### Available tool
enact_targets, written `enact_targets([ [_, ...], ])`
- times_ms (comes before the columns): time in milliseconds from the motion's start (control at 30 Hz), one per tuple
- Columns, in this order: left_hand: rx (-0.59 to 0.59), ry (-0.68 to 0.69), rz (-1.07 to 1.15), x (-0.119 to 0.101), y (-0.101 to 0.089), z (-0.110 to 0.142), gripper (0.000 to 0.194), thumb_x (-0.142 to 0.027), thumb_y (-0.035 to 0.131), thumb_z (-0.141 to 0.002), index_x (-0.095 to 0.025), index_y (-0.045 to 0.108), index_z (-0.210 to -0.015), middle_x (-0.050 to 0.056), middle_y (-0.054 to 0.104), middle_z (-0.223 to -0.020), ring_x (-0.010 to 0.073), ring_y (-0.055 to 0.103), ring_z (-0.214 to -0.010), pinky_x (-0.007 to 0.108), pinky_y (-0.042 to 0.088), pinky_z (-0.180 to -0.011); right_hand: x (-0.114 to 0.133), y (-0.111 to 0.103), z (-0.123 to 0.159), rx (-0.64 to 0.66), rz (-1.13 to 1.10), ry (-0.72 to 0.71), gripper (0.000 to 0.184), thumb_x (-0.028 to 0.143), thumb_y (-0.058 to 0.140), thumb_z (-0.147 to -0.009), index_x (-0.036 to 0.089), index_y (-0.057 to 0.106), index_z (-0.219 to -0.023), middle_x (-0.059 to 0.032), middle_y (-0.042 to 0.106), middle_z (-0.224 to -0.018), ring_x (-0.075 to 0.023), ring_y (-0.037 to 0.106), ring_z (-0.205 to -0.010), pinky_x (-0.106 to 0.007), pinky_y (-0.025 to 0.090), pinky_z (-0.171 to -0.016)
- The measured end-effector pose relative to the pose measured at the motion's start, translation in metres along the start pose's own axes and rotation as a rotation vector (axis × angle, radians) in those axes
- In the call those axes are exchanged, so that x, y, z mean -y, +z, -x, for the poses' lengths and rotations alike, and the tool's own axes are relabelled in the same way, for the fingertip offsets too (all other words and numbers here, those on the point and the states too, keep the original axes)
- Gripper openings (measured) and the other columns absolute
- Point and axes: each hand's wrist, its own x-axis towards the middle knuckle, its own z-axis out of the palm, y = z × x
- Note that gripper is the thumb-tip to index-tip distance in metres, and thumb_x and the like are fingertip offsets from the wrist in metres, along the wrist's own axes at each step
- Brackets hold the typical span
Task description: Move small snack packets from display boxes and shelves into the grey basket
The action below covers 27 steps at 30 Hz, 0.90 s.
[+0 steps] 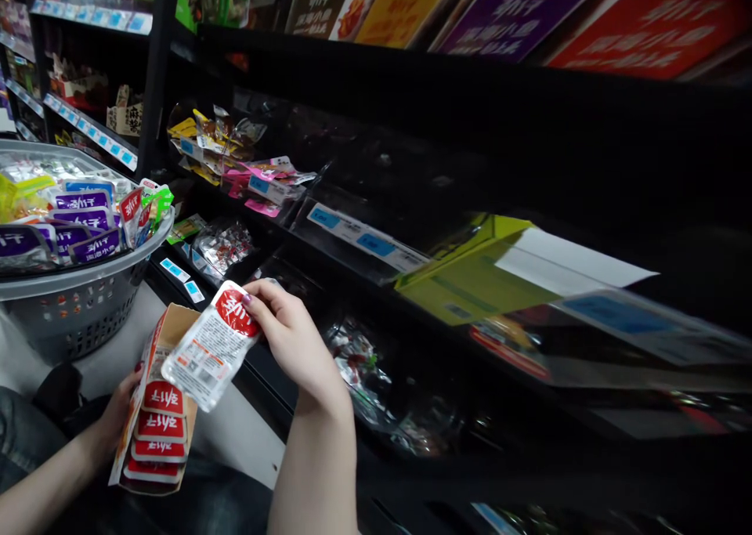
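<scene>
My left hand [121, 410] grips the side of an open cardboard display box [157, 339], tilted over my lap. Several red-topped snack packets [161, 427] stand in a row inside it. Between the thumb and fingers of my right hand [282, 319] is a single snack packet [207, 351], its white printed back and red round logo facing me. The packet is above the box's upper right edge and overlaps it in view. Part of the box's inside is hidden behind it.
A grey plastic basket [76, 304] full of mixed snack packets stands at the left. Black shelving [376, 472] runs along the right, with colourful display boxes [505, 18] on top. Lower shelves hold clear bins, yellow and pink packets [270, 178], and a yellow-green box [470, 272].
</scene>
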Motion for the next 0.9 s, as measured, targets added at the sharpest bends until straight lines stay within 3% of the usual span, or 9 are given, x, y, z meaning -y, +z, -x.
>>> enact_targets([
  [100, -0.058, 0.026, -0.110, 0.000, 0.000, 0.000, 0.039, -0.039, 0.041, -0.084, -0.008, 0.062, -0.075, 0.008, 0.067, -0.060, 0.0201, 0.063, -0.056, 0.034, 0.048, -0.063, -0.004, 0.001, -0.001, 0.055, -0.282, -0.032, 0.012, 0.027, 0.047, -0.082, 0.020, 0.057, -0.080, 0.0015, 0.055, -0.072, -0.0110, 0.048, -0.062, -0.024, 0.040, -0.058],
  [200, -0.016, -0.027, -0.087, -0.001, 0.000, -0.001, 0.041, -0.042, 0.042, -0.082, -0.006, 0.062, -0.080, 0.010, 0.068, -0.066, 0.0230, 0.064, -0.062, 0.036, 0.048, -0.067, -0.007, 0.004, -0.004, 0.075, -0.619, -0.096, 0.004, 0.019, 0.053, -0.076, 0.019, 0.056, -0.073, 0.0015, 0.054, -0.070, -0.0122, 0.051, -0.067, -0.027, 0.043, -0.067],
  [333, -0.054, -0.024, -0.075, -0.001, -0.001, -0.002, 0.040, -0.042, 0.047, -0.079, -0.005, 0.061, -0.083, 0.012, 0.068, -0.068, 0.0238, 0.064, -0.063, 0.038, 0.048, -0.070, -0.007, 0.008, -0.009, 0.022, -1.061, -0.121, 0.015, 0.014, 0.054, -0.069, 0.019, 0.048, -0.056, 0.0024, 0.045, -0.064, -0.0143, 0.052, -0.074, -0.031, 0.046, -0.074],
  [467, -0.074, -0.011, -0.072, -0.001, 0.000, 0.000, 0.035, -0.042, 0.048, -0.079, -0.009, 0.060, -0.078, 0.009, 0.067, -0.062, 0.0215, 0.063, -0.057, 0.035, 0.050, -0.065, -0.010, 0.009, -0.013, 0.030, -1.377, -0.136, 0.031, 0.021, 0.062, -0.065, 0.020, 0.035, -0.050, 0.0044, 0.035, -0.060, -0.0108, 0.047, -0.066, -0.023, 0.048, -0.064],
  [600, -0.083, -0.034, -0.063, -0.001, 0.001, 0.002, 0.035, -0.042, 0.047, -0.080, -0.010, 0.060, -0.076, 0.008, 0.067, -0.059, 0.0210, 0.063, -0.056, 0.033, 0.049, -0.062, -0.015, 0.007, -0.014, -0.017, -1.360, -0.164, 0.041, 0.029, 0.066, -0.060, 0.021, 0.026, -0.051, 0.0043, 0.027, -0.060, -0.0111, 0.042, -0.063, -0.020, 0.045, -0.059],
  [767, -0.067, -0.047, -0.120, -0.001, -0.003, 0.001, 0.044, -0.044, 0.035, -0.086, -0.007, 0.060, -0.081, 0.006, 0.068, -0.061, 0.0193, 0.064, -0.060, 0.033, 0.048, -0.067, -0.020, 0.007, -0.014, -0.177, -1.049, -0.174, 0.046, 0.041, 0.059, -0.058, 0.022, 0.018, -0.054, 0.0033, 0.023, -0.061, -0.0146, 0.036, -0.062, -0.026, 0.040, -0.055],
  [900, -0.051, -0.024, -0.114, 0.001, -0.006, -0.004, 0.040, -0.044, 0.041, -0.083, -0.009, 0.061, -0.080, 0.006, 0.069, -0.063, 0.0204, 0.063, -0.061, 0.033, 0.047, -0.067, -0.018, 0.006, -0.015, -0.184, -0.890, -0.151, 0.038, 0.041, 0.049, -0.063, 0.021, 0.017, -0.055, 0.0029, 0.023, -0.061, -0.0150, 0.036, -0.061, -0.027, 0.037, -0.053],
])
